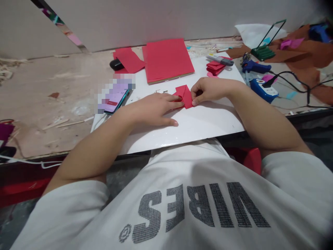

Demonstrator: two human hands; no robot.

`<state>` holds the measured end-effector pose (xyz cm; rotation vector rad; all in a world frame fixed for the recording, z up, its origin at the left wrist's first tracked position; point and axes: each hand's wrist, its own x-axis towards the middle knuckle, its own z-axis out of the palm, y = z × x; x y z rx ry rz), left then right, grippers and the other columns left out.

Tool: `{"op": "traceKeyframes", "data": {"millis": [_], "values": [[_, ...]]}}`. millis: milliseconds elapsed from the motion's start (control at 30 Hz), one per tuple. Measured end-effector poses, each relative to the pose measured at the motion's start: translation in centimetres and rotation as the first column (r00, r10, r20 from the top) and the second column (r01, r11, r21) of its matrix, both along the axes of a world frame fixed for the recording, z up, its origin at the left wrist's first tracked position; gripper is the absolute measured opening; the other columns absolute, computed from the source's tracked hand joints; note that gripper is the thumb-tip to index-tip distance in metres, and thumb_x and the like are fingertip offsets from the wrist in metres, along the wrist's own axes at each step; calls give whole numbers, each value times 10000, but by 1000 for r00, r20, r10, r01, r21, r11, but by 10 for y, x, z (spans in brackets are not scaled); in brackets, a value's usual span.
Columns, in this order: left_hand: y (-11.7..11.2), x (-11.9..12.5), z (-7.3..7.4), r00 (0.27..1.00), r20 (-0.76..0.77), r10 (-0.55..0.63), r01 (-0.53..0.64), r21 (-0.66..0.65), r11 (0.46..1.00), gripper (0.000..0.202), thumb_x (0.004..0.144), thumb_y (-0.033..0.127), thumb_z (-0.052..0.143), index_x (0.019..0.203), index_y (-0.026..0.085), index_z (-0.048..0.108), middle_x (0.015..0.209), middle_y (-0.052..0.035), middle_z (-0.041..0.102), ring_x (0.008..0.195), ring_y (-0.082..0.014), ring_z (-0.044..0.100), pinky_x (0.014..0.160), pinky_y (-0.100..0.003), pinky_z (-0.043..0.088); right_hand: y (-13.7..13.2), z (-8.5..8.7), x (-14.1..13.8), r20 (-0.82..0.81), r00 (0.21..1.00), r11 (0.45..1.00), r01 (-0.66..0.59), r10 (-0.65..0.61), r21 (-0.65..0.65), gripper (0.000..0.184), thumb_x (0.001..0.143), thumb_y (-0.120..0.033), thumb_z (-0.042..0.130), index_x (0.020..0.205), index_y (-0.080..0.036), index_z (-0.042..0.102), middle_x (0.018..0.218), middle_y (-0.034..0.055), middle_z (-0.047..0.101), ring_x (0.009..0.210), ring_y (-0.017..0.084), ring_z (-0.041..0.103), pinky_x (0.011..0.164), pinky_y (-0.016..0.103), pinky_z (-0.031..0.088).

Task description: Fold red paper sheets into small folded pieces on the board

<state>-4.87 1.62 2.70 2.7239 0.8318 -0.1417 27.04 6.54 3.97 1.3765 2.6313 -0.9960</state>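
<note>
A small folded piece of red paper (186, 98) lies on a white board (208, 121) in front of me. My left hand (153, 109) rests palm down on the board, its fingers spread and the fingertips on the paper's left part; the thumb points right, apart from the paper. At the paper's right edge, my right hand (208, 89) has thumb and curled fingers pinched together on it. Beyond both hands sits a stack of larger red sheets (169, 60). Several folded red pieces (213, 68) lie to the right, under a grey-handled cutter (221, 60).
A phone (116, 99) with a lit screen stands left of my left hand. Red scraps (130, 60) partly cover a black object (116, 64). To the right are a blue glue gun (256, 66), a blue-and-white power socket (264, 91) with black cords, and a green stand (262, 52).
</note>
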Motion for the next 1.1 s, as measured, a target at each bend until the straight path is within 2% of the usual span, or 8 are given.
{"op": "traceKeyframes", "data": {"millis": [100, 167, 267, 433, 533, 700, 867, 1100], "values": [[-11, 2, 2, 995, -100, 8, -9, -6, 1000, 1145, 1138, 982, 609, 2022, 270, 463, 2116, -205, 386, 1895, -563, 432, 1523, -676, 387, -1, -1, 0, -15, 1000, 1000, -1, 1, -16, 380, 933, -594, 1008, 912, -249, 850, 936, 39, 813, 993, 269, 700, 877, 409, 478], [-12, 4, -1, 995, -100, 12, -10, 16, 1000, 1185, 1110, 1037, 604, 2013, 280, 479, 2103, -216, 403, 1866, -586, 451, 1507, -699, 392, -1, -1, 0, -15, 1000, 1000, 5, -6, -25, 308, 938, -519, 988, 922, -243, 851, 935, 33, 815, 972, 255, 692, 879, 405, 481], [-3, 7, -12, 1000, -10, 19, -18, 71, 997, 978, 1163, 946, 595, 1881, 286, 670, 1970, -220, 588, 1722, -558, 590, 1435, -690, 459, -1, 0, 1, -2, 1000, 1000, 12, -12, -26, 330, 925, -536, 999, 918, -244, 845, 917, 29, 806, 957, 249, 683, 866, 399, 470], [19, 13, -39, 959, 280, 40, -79, 129, 989, 507, 1196, 528, 616, 1492, 283, 947, 1559, -192, 854, 1394, -454, 778, 1262, -642, 561, -3, 4, -1, 29, 999, 999, 34, -34, -16, 270, 949, -462, 999, 918, -242, 846, 937, 33, 812, 975, 251, 698, 884, 408, 464], [24, 18, -48, 911, 399, 100, -152, 102, 983, 444, 1144, 483, 660, 1340, 251, 984, 1423, -186, 885, 1311, -433, 792, 1167, -604, 596, -5, 6, -3, 32, 999, 999, 37, -37, -20, 233, 957, -407, 988, 916, -239, 833, 948, 31, 809, 953, 247, 697, 893, 412, 464], [22, 26, -46, 894, 415, 166, -218, 81, 973, 295, 1074, 471, 756, 1166, 252, 931, 1185, -119, 891, 1172, -371, 798, 1144, -558, 593, -6, 7, -4, 47, 998, 999, 35, -34, -9, 180, 996, -344, 921, 906, -223, 824, 900, 23, 780, 895, 218, 637, 882, 413, 459], [19, 27, -46, 886, 443, 140, -188, 65, 980, 269, 1108, 401, 693, 1173, 244, 903, 1231, -138, 905, 1207, -372, 809, 1125, -519, 619, -7, 7, -5, 40, 998, 999, 38, -38, -14, 230, 989, -367, 972, 886, -225, 823, 891, 23, 785, 932, 227, 659, 881, 412, 452], [20, 24, -51, 873, 483, 66, -128, 96, 987, 305, 1130, 306, 642, 1189, 242, 935, 1335, -150, 903, 1265, -350, 832, 1137, -502, 652, -15, 14, -11, 68, 995, 997, 71, -70, -18, 194, 1046, -234, 925, 893, -198, 811, 878, 11, 763, 895, 194, 614, 887, 410, 448]]}}
